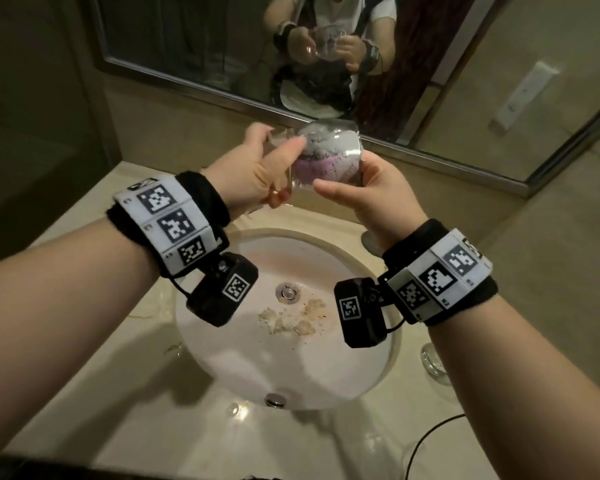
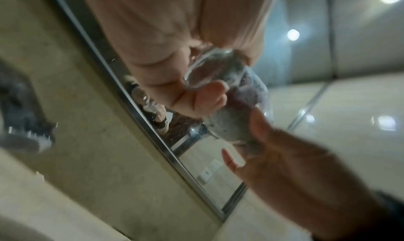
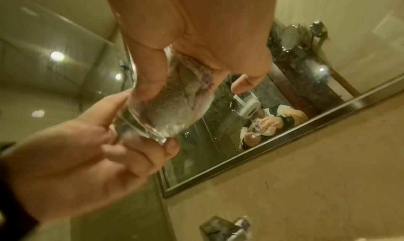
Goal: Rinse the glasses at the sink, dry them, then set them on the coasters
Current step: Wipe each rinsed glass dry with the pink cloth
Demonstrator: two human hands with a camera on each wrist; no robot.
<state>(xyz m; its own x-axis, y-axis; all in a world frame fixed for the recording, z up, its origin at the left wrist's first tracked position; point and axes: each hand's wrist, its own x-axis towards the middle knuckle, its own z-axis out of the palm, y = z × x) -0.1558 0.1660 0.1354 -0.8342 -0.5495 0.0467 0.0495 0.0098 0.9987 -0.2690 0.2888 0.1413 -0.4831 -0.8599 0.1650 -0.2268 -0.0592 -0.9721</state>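
Note:
Both hands hold a clear stemless glass [image 1: 326,140] tilted in the air above the sink [image 1: 222,341]. My left hand [image 1: 267,161] grips its thick base, thumb on the near side; the left wrist view shows the same glass [image 2: 210,68]. A pink and grey cloth [image 1: 321,164] is stuffed inside the glass. My right hand [image 1: 354,178] is at the mouth end with fingers curled on the cloth. In the right wrist view the cloth [image 3: 181,99] shows through the glass wall [image 3: 153,129]. No coasters are in view.
Another clear glass [image 1: 433,362] stands on the counter right of the basin. Bits of debris [image 1: 291,317] lie near the drain [image 1: 286,292]. The framed mirror [image 1: 222,46] runs along the back wall. A black cable [image 1: 426,438] crosses the counter's front right.

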